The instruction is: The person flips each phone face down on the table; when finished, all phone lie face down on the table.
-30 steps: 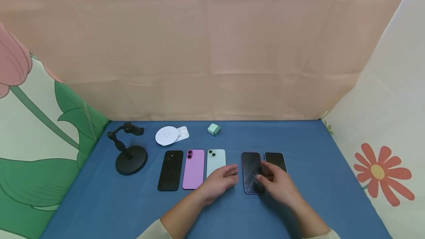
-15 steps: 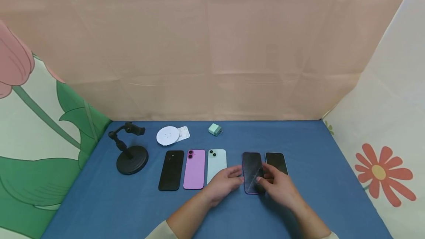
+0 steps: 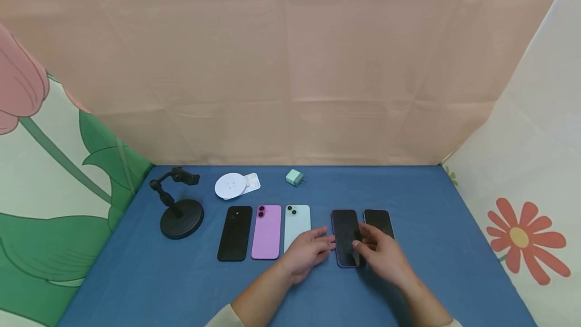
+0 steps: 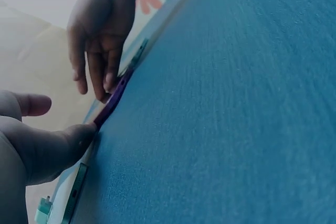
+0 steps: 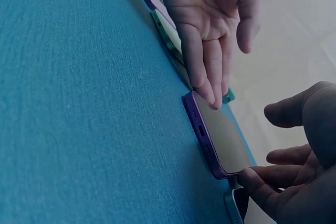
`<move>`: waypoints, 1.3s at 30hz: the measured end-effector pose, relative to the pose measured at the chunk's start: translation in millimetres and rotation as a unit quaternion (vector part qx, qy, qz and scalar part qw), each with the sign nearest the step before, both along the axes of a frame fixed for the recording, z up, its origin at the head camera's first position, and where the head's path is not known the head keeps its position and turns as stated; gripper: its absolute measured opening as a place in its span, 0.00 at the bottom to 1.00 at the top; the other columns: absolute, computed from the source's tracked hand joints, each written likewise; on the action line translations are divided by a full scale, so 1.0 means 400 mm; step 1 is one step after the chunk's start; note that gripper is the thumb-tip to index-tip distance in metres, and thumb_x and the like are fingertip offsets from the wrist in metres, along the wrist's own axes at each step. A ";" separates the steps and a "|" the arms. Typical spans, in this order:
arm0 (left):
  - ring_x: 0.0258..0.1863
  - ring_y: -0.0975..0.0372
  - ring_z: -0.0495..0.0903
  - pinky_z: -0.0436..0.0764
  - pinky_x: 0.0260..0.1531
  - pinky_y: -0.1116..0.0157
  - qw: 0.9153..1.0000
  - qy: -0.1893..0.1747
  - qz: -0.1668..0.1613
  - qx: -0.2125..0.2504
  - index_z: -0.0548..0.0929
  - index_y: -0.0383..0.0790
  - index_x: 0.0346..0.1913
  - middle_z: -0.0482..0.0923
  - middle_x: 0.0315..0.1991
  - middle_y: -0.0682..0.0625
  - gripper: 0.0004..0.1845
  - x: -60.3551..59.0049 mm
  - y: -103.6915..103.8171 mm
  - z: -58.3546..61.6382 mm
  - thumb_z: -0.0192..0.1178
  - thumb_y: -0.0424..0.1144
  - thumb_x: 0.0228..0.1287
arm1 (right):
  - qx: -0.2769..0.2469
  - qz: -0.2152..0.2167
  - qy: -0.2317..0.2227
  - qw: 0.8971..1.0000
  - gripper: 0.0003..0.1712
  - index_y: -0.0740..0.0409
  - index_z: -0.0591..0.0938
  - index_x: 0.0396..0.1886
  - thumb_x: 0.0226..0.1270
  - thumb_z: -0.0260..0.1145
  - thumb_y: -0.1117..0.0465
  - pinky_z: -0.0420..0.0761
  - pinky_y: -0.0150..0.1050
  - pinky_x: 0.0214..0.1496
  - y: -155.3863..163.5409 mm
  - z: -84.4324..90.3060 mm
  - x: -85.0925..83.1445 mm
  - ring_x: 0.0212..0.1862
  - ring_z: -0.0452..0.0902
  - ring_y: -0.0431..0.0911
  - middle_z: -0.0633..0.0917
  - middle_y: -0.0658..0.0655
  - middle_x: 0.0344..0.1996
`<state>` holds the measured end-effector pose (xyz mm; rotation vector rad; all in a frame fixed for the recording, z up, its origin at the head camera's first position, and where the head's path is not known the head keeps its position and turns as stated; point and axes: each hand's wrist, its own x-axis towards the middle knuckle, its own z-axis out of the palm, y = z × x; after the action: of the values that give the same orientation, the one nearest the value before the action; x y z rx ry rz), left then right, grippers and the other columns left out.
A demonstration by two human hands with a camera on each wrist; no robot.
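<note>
A dark-screened phone with a purple frame lies face up on the blue cloth, right of centre. Fingertips of my left hand, loosely extended, touch its left edge. My right hand has its fingers at the phone's right edge. In the right wrist view, the thumb stands away from the purple-framed phone. A smaller dark-screened phone lies just to the right, partly covered by the right hand. Left of the left hand is a pale mint phone, back up, its lower end hidden.
A lilac phone and a black phone lie in line to the left. Behind them are a white disc over a white card, and a mint plug adapter. A black stand is at far left.
My left hand has moved right from beside the mint phone to the purple-framed phone's left edge. That phone has shifted slightly right and toward me; my right hand stays beside it.
</note>
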<state>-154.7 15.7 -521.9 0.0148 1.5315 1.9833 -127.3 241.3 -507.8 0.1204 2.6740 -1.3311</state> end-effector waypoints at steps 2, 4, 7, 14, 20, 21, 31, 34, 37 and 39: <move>0.71 0.45 0.72 0.68 0.72 0.47 1.000 -0.005 0.003 0.005 0.57 0.22 0.78 0.71 0.71 0.32 0.36 0.001 0.000 -0.001 0.57 0.30 0.72 | 0.000 -0.001 -0.001 1.000 0.34 0.62 0.72 0.75 0.75 0.68 0.54 0.85 0.52 0.55 0.001 -0.001 0.000 0.61 0.81 0.59 0.78 0.64 0.68; 0.71 0.45 0.72 0.69 0.71 0.47 1.000 -0.007 0.005 0.006 0.57 0.22 0.78 0.71 0.71 0.32 0.36 0.001 0.001 0.000 0.57 0.29 0.71 | 0.001 -0.002 -0.002 1.000 0.34 0.62 0.72 0.75 0.75 0.68 0.54 0.86 0.53 0.55 0.001 0.000 0.000 0.61 0.81 0.60 0.79 0.64 0.68; 0.70 0.45 0.73 0.70 0.71 0.48 1.000 -0.011 0.012 0.007 0.58 0.22 0.77 0.72 0.71 0.32 0.35 0.003 0.001 0.001 0.56 0.29 0.72 | -0.001 -0.005 -0.004 1.000 0.34 0.62 0.72 0.75 0.74 0.68 0.54 0.86 0.52 0.54 -0.002 0.000 0.000 0.61 0.81 0.59 0.79 0.64 0.67; 0.70 0.47 0.74 0.71 0.70 0.49 0.999 -0.010 0.029 0.015 0.60 0.24 0.77 0.73 0.70 0.34 0.33 0.003 -0.004 -0.001 0.56 0.28 0.73 | -0.002 -0.009 -0.001 1.000 0.34 0.61 0.72 0.75 0.74 0.68 0.54 0.86 0.53 0.54 -0.008 -0.002 -0.001 0.59 0.82 0.58 0.80 0.65 0.66; 0.72 0.46 0.72 0.68 0.71 0.47 0.999 0.002 0.033 0.023 0.58 0.24 0.78 0.71 0.71 0.34 0.34 0.004 -0.014 0.006 0.54 0.28 0.72 | -0.011 -0.008 0.006 1.000 0.33 0.61 0.74 0.73 0.74 0.69 0.54 0.85 0.53 0.56 -0.017 -0.007 -0.008 0.58 0.83 0.57 0.81 0.64 0.65; 0.72 0.46 0.72 0.68 0.72 0.47 0.999 0.002 0.035 0.024 0.58 0.24 0.78 0.71 0.72 0.35 0.34 0.004 -0.016 0.009 0.54 0.27 0.72 | -0.012 -0.008 0.007 1.000 0.33 0.61 0.74 0.73 0.73 0.69 0.54 0.85 0.53 0.56 -0.019 -0.008 -0.008 0.58 0.83 0.56 0.81 0.64 0.64; 0.70 0.49 0.75 0.69 0.71 0.49 0.998 -0.002 0.057 0.035 0.57 0.27 0.79 0.73 0.71 0.37 0.35 -0.002 -0.029 0.029 0.56 0.28 0.73 | -0.042 0.003 0.018 0.999 0.32 0.63 0.75 0.72 0.74 0.69 0.55 0.84 0.54 0.57 -0.039 -0.010 -0.009 0.59 0.83 0.57 0.82 0.66 0.64; 0.70 0.49 0.74 0.69 0.71 0.49 0.998 0.002 0.056 0.032 0.58 0.27 0.79 0.74 0.71 0.37 0.34 -0.001 -0.034 0.036 0.55 0.29 0.74 | -0.052 0.004 0.019 0.998 0.31 0.63 0.76 0.71 0.74 0.69 0.55 0.84 0.54 0.58 -0.046 -0.013 -0.013 0.60 0.83 0.57 0.82 0.65 0.64; 0.70 0.50 0.75 0.69 0.71 0.50 0.998 0.006 0.054 0.025 0.59 0.29 0.79 0.74 0.71 0.39 0.33 0.001 -0.040 0.042 0.55 0.30 0.76 | -0.061 0.002 0.020 0.998 0.31 0.64 0.76 0.71 0.74 0.69 0.56 0.83 0.54 0.60 -0.054 -0.020 -0.018 0.60 0.83 0.57 0.82 0.64 0.63; 0.70 0.50 0.75 0.70 0.71 0.51 0.998 0.011 0.054 0.023 0.59 0.29 0.79 0.74 0.71 0.39 0.33 0.001 -0.045 0.045 0.55 0.30 0.76 | -0.066 -0.001 0.019 0.998 0.30 0.64 0.77 0.70 0.73 0.69 0.56 0.82 0.54 0.60 -0.061 -0.024 -0.020 0.60 0.83 0.56 0.82 0.64 0.63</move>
<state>-154.1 -2.4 -504.1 -0.0268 1.5284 2.1090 -135.5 217.0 -517.5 0.0821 2.6069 -1.5213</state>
